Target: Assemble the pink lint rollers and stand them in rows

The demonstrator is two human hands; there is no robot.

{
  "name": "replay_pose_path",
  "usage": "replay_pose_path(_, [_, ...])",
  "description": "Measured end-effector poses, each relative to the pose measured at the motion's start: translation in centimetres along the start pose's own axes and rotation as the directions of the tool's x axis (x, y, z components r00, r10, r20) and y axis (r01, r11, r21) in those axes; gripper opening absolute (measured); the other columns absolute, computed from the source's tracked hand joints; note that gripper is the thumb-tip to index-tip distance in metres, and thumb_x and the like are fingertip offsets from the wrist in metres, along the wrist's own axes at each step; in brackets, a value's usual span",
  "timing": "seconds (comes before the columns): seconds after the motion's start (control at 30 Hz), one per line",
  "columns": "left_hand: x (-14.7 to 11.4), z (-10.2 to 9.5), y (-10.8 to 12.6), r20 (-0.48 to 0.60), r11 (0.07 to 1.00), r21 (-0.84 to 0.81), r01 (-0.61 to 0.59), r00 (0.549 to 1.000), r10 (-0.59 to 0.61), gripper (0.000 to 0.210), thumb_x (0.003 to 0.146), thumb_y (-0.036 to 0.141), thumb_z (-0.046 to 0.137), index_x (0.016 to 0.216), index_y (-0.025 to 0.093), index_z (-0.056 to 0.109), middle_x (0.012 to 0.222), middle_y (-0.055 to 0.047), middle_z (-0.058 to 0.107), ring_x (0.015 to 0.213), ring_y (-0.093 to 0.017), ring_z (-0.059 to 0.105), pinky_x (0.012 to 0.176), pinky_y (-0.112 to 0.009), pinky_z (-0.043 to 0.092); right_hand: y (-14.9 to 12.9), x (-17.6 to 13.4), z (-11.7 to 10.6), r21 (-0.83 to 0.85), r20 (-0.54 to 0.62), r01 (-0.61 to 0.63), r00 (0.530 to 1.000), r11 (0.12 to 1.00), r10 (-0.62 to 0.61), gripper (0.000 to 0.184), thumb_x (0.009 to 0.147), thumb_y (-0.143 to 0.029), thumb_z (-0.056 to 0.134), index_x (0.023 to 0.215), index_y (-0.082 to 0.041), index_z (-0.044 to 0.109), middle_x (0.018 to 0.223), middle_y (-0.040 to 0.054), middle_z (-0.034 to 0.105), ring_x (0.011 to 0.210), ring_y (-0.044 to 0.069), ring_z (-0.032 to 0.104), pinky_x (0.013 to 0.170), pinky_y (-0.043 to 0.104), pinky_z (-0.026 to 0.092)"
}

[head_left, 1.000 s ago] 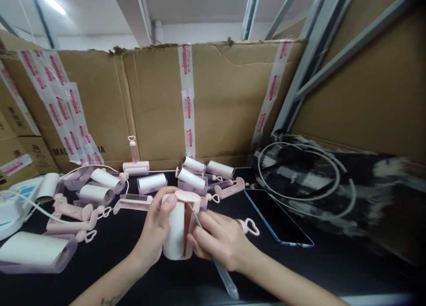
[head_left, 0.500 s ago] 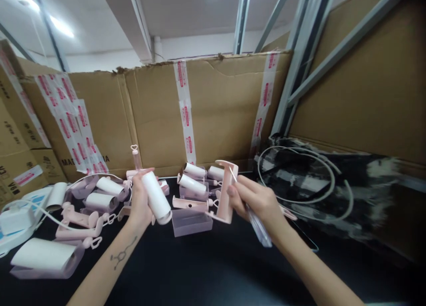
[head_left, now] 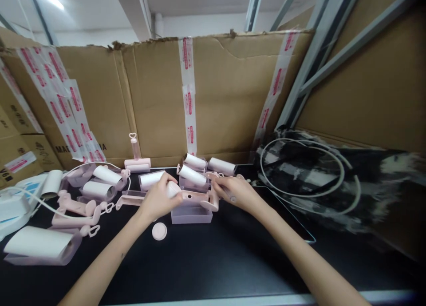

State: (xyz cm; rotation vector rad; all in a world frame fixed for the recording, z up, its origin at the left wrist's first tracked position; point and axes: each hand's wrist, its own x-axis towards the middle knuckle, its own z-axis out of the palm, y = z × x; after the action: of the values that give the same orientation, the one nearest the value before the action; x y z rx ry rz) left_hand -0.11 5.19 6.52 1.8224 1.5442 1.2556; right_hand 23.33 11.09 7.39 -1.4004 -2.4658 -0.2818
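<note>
My left hand [head_left: 162,198] has its fingers closed around a white paper roll [head_left: 172,189]; most of the roll is hidden by the fingers. A round pink cap [head_left: 159,231] lies on the black table just below that hand. My right hand [head_left: 238,194] is closed on a pink roller frame [head_left: 212,201], with the rounded end of a clear handle [head_left: 233,199] showing beneath its fingers. Between the hands, a pink bracket [head_left: 189,196] with a dark hole sits behind a translucent purple cover [head_left: 192,216].
White rolls in purple covers [head_left: 194,176] stand at the back. More rolls, pink frames [head_left: 75,207] and a power strip [head_left: 16,204] with a white cable lie left. A black tablet-like panel [head_left: 282,212] and coiled white cable [head_left: 342,164] are right. Cardboard [head_left: 156,97] walls the back.
My left hand has lowered the roll and moved right, and a round pink cap now lies on the table. My right hand has brought the pink frame down and left, close to the bracket.
</note>
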Motion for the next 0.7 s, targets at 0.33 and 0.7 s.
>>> replay_pose_path(0.33, [-1.5,1.4,1.0,0.253,0.602,0.724,-0.337,0.942,0.223,0.025,0.077,0.032,0.046,0.097,0.017,0.047,0.089,-0.008,0.064,0.079,-0.026,0.063,0.061,-0.031,0.045,-4.0,-3.5,-1.7,0.747,-0.149,0.411,0.869,0.522,-0.472,0.048,0.096,-0.035,0.028,0.054,-0.017,0.043,0.048,-0.0022,0.045,0.046,0.009,0.044,0.05,0.021,0.037])
replay_pose_path(0.7, [-2.2,2.1,1.3,0.223,0.619,0.714,-0.329,0.944,0.244,0.021,0.08,0.032,0.045,0.096,0.019,0.047,0.092,-0.009,0.064,0.082,-0.027,0.063,0.061,-0.032,0.047,-5.0,-3.7,-0.9,0.641,-0.24,0.48,0.866,0.599,-0.438,0.043,0.096,-0.031,0.028,0.058,-0.017,0.043,0.051,-0.0038,0.039,0.045,0.009,0.036,0.045,0.021,0.031])
